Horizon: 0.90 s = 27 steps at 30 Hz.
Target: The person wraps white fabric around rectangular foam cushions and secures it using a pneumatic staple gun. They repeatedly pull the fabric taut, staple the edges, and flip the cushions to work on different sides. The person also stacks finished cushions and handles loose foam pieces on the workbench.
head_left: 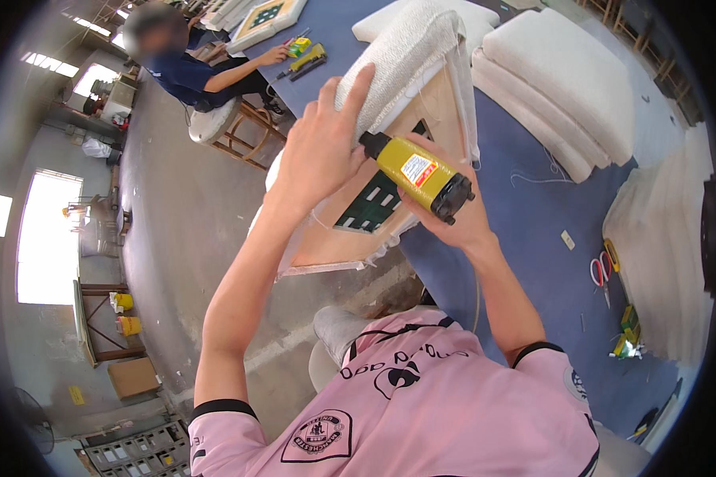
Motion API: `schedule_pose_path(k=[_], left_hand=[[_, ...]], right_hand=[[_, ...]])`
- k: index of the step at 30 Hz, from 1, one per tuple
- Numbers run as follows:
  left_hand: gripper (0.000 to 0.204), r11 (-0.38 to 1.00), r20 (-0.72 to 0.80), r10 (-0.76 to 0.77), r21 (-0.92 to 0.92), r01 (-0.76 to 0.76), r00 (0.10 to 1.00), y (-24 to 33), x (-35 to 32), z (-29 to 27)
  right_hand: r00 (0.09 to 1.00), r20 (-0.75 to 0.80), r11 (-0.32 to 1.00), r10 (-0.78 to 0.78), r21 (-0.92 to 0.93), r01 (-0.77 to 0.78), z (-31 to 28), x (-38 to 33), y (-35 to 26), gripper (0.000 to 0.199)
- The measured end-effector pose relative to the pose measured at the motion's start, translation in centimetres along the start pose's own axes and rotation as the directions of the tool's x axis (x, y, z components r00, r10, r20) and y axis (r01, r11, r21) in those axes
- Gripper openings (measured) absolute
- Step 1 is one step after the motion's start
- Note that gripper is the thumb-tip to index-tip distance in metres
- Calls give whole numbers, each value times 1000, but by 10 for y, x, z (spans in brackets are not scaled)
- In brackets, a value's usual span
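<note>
A padded seat cushion (410, 60) in pale woven fabric stands tilted at the table's edge, its wooden underside (314, 248) facing me. A dark green slotted panel (364, 208) fills the middle of that underside. My left hand (318, 155) grips the cushion's upper left edge, its fingers over the fabric and its thumb near the frame. In my right hand (463, 213) is a yellow and black staple gun (422, 171), its nose pointing left toward the cushion's edge beside my left thumb. Whether the nose touches the cushion I cannot tell.
On the blue table (525, 238) lie stacked pale cushions (565, 79), red-handled scissors (601, 274) and a staple box (628, 322). Fabric (660, 238) is piled at the right. A co-worker (191, 67) sits far left, near another yellow staple gun (306, 62).
</note>
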<state>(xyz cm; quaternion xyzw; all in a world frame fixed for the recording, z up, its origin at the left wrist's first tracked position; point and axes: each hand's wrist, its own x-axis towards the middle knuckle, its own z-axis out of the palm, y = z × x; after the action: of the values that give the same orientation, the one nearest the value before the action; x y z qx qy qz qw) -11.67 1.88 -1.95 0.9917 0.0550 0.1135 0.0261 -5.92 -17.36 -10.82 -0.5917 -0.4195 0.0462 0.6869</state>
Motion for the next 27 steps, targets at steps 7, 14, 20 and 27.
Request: schedule_pose_path(k=[7,14,20,27], left_hand=[[93,895,184,148,-443,-52,972,-56,12,-17],[77,754,246,-121,-608,250,962,-61,-3,4],[61,911,95,-186,-355,207,978,-20,-15,-6],[57,999,-172,-24,-27,20,985,-11,-32,7]], right_hand=[[999,50,1000,1,-2,-1,-1,-20,12,71],[993,73,993,95,-73,-90,35,-42,6,73],[998,24,994,66,-83,-64,41,-42,13,65],[986,94,987,137,75,-144,26,-34,13,71]])
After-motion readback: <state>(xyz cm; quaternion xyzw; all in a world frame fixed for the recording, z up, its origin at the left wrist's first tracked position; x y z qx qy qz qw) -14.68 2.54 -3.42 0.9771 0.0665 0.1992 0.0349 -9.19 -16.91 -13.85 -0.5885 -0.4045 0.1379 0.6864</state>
